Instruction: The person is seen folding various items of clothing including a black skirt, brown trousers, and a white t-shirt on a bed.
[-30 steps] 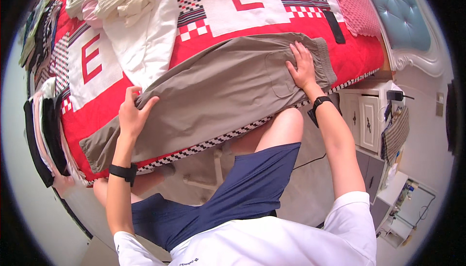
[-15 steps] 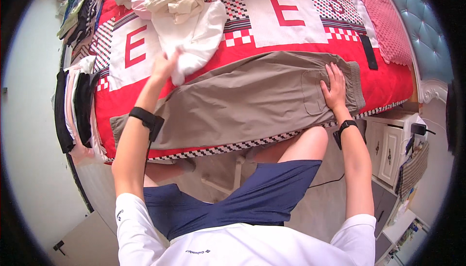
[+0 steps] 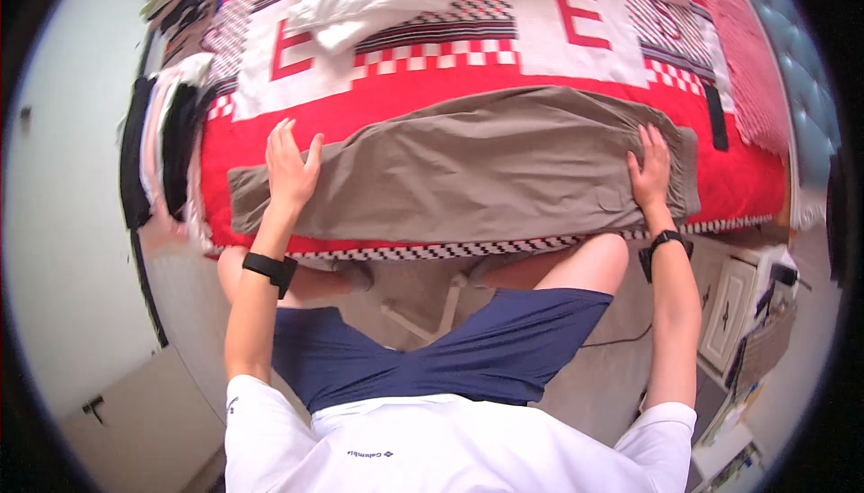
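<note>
A pair of grey-brown trousers (image 3: 468,164) lies sideways along the near edge of the bed, one leg stacked on the other, with the gathered waistband (image 3: 686,169) at the right and the leg ends at the left. My left hand (image 3: 292,167) is over the leg end, fingers spread; whether it touches the cloth I cannot tell. My right hand (image 3: 652,169) rests flat near the waistband with its fingers stretched out. Farther back on the bed lies a crumpled white garment (image 3: 373,7), apart from both hands.
A red patterned bedspread (image 3: 423,88) covers the bed. Folded clothes (image 3: 162,146) are stacked at its left edge, with more clothes behind. A black strip-like object (image 3: 715,117) lies at the right. A white bedside cabinet (image 3: 731,304) stands near right, and a pink pillow (image 3: 733,52) far right.
My left hand has let go of the white garment, now farther back, and has come down to the trouser leg end. My right hand stays near the waistband. The view has shifted.
</note>
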### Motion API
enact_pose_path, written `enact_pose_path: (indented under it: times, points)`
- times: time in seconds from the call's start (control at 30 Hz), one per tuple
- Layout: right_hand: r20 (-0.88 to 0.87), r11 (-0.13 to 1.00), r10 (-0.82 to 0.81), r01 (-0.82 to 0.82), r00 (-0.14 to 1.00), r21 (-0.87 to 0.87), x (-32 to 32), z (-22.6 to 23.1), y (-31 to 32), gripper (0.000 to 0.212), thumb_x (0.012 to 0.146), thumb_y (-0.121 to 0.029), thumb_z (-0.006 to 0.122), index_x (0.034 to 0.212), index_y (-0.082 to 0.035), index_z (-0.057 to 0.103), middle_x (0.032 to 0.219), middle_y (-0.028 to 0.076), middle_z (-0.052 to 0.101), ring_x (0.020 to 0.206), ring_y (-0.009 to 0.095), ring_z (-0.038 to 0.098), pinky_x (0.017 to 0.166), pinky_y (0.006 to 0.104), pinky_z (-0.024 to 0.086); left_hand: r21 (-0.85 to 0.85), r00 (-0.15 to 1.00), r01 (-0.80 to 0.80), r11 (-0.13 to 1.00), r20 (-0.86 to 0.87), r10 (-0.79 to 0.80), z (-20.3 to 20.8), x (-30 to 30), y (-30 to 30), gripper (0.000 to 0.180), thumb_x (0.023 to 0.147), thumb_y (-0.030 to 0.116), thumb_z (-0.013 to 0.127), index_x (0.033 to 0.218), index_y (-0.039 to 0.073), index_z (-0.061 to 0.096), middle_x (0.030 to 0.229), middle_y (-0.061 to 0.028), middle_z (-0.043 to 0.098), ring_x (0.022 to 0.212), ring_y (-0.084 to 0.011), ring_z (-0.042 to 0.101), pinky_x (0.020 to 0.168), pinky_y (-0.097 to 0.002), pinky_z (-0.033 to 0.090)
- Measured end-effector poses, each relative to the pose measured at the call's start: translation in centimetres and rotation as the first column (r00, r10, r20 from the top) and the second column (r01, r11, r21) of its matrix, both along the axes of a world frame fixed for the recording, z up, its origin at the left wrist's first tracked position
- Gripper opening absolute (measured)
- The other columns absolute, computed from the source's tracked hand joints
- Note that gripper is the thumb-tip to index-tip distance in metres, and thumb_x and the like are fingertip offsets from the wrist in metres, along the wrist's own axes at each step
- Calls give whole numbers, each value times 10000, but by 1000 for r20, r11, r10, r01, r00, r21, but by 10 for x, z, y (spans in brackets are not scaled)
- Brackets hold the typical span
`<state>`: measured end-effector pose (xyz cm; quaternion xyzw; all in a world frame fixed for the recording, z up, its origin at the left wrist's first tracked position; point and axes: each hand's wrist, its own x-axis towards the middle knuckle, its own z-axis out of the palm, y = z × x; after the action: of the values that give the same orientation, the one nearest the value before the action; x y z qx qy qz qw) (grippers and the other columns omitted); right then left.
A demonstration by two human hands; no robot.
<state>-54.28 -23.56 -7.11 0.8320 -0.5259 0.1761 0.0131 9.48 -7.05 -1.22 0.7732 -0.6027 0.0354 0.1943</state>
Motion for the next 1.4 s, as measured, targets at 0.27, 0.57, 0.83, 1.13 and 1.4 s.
enact_pose_path:
  times: [0.27, 0.57, 0.83, 1.13, 1.4]
  points:
    - [109, 998, -39, 45, 993, -54, 4, 13, 6, 547, 962, -322, 600, 1432, -63, 493, 1477, 183, 478, 1378, 370, 416, 1150, 457, 310, 292, 716, -651, 700, -67, 694, -12, 140, 106, 1032, 717, 667, 789, 1300, -123, 470, 1286, -288, 558, 1206, -361, 559, 1005, -451, 454]
    - [54, 335, -914, 671, 403, 661, -162, -1, -6, 905, 778, -595, 781, 1339, 77, 551, 1274, 186, 632, 1166, 278, 604, 1031, 412, 441, 278, 603, -223, 935, -714, 356, -8, 159, 89, 411, 883, 410, 770, 1000, 18, 734, 945, -59, 722, 878, -126, 636, 791, -311, 506]
    - [546, 610, -770, 128, 330, 782, -118, 51, 17, 701, 857, -412, 782, 1347, 29, 543, 1157, 98, 675, 1024, 231, 652, 918, 387, 505, -2, 762, -485, 875, -493, 421, -10, 180, 69, 630, 836, 538, 777, 1075, -19, 604, 1023, -106, 684, 888, -173, 631, 820, -343, 507]
    - [630, 582, -733, 716, 257, 385, -139, -26, 38, 441, 834, -406, 812, 990, -10, 699, 916, 60, 709, 855, 153, 615, 808, 319, 487, 531, 699, -196, 824, -514, 498, 2, 191, 79, 686, 824, 680, 688, 831, -5, 725, 822, -55, 684, 780, -151, 634, 721, -318, 490]
    - [206, 160, -965, 261, -162, 952, -86, -9, 48, 989, 685, -649, 831, 1434, -89, 510, 1451, 118, 524, 1264, 300, 512, 1023, 528, 409, 599, 481, -266, 755, -597, 642, 2, 197, 127, 519, 841, 487, 786, 942, -20, 745, 909, -56, 724, 782, -128, 669, 698, -289, 522]
